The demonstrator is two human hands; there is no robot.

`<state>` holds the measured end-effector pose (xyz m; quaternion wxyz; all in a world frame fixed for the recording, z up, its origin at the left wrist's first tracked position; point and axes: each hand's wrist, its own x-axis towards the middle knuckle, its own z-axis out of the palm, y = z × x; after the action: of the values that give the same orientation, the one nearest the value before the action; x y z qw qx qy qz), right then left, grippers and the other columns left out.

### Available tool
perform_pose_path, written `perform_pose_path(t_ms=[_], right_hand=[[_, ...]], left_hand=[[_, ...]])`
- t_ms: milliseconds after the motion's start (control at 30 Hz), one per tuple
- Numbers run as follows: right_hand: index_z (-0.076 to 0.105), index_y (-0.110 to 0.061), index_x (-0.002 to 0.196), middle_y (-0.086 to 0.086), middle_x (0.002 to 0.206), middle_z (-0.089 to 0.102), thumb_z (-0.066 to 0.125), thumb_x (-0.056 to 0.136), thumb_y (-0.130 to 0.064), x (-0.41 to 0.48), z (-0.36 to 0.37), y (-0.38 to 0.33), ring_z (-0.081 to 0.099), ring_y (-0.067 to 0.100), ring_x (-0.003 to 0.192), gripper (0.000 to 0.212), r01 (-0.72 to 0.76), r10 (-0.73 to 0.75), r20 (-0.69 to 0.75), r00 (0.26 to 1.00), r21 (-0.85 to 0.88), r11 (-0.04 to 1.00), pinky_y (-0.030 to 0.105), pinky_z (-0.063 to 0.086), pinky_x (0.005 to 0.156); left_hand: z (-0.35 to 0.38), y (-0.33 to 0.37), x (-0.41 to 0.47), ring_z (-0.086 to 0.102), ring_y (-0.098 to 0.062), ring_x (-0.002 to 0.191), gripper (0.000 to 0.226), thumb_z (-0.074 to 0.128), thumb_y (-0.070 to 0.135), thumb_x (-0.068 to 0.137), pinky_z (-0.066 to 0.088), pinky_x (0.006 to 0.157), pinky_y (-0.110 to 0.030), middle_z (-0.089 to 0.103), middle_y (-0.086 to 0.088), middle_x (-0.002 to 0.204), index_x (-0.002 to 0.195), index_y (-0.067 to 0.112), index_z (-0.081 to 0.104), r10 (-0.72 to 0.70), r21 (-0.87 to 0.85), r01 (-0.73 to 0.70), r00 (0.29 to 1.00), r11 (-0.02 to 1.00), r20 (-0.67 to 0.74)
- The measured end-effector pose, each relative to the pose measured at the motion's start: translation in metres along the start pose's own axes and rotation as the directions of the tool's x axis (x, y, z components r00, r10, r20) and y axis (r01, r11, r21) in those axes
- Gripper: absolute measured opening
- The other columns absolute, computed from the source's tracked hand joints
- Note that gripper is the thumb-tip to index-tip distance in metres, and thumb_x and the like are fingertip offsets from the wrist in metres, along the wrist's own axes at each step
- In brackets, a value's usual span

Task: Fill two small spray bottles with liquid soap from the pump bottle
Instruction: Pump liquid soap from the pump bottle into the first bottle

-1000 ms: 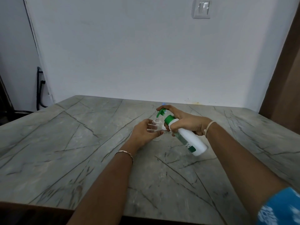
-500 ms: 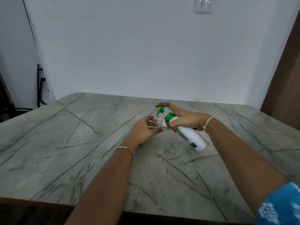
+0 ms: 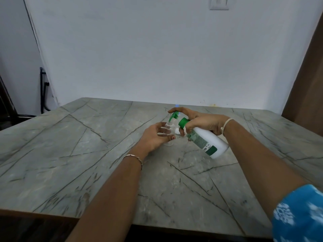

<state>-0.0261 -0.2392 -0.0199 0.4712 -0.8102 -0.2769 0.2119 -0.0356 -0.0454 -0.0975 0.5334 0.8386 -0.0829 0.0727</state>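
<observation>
Left hand (image 3: pixel 154 137) curled round the spray bottle (image 3: pixel 169 127), right hand (image 3: pixel 204 122) gripping the tilted pump bottle (image 3: pixel 205 141): this fill looks underway, other bottle unseen

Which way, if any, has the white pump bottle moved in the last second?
No: the pump bottle keeps its place against the dark cracks in the table; the wall switch rises in frame too, so the camera tilted.

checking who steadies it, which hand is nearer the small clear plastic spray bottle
Left. The left hand grips the small clear plastic spray bottle. The right hand is just right of it, holding the tilted white pump bottle, green nozzle over its mouth.
</observation>
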Motion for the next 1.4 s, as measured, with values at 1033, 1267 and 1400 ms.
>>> perform_pose_path(t_ms=[1033, 1267, 1400], right_hand=[[0.04, -0.041, 0.127, 0.013, 0.115, 0.06, 0.063, 0.079, -0.002, 0.008, 0.0, 0.008, 0.064, 0.042, 0.088, 0.066, 0.017, -0.062, -0.116, 0.991, -0.352, 0.936, 0.049, 0.056, 0.075], [0.037, -0.037, 0.129, 0.012, 0.113, 0.06, 0.063, 0.081, 0.0, 0.008, 0.0, 0.008, 0.063, 0.031, 0.081, 0.066, 0.029, -0.089, -0.134, 0.987, -0.4, 0.916, 0.042, 0.058, 0.071], [0.038, -0.034, 0.129, 0.008, 0.115, 0.059, 0.064, 0.081, 0.001, 0.01, -0.004, 0.011, 0.064, 0.029, 0.083, 0.065, 0.034, -0.088, -0.126, 0.988, -0.377, 0.926, 0.037, 0.058, 0.07]], left_hand=[[-0.003, -0.004, 0.006, 0.065, -0.017, 0.106, 0.067, 0.082, 0.019, 0.073, 0.05, 0.1, -0.04, 0.07, -0.003, 0.112, 0.133, 0.013, 0.053, -0.018, -0.052, 0.02, 0.999, 0.998, 0.038], [-0.002, -0.002, 0.005, 0.063, -0.018, 0.107, 0.064, 0.08, 0.02, 0.074, 0.049, 0.1, -0.042, 0.068, -0.002, 0.115, 0.132, 0.015, 0.053, -0.024, -0.029, 0.025, 0.999, 0.999, 0.025], [-0.001, -0.002, 0.005, 0.063, -0.019, 0.109, 0.065, 0.081, 0.021, 0.073, 0.049, 0.101, -0.042, 0.068, -0.004, 0.118, 0.132, 0.015, 0.054, -0.032, -0.018, 0.032, 0.999, 0.999, 0.012]])
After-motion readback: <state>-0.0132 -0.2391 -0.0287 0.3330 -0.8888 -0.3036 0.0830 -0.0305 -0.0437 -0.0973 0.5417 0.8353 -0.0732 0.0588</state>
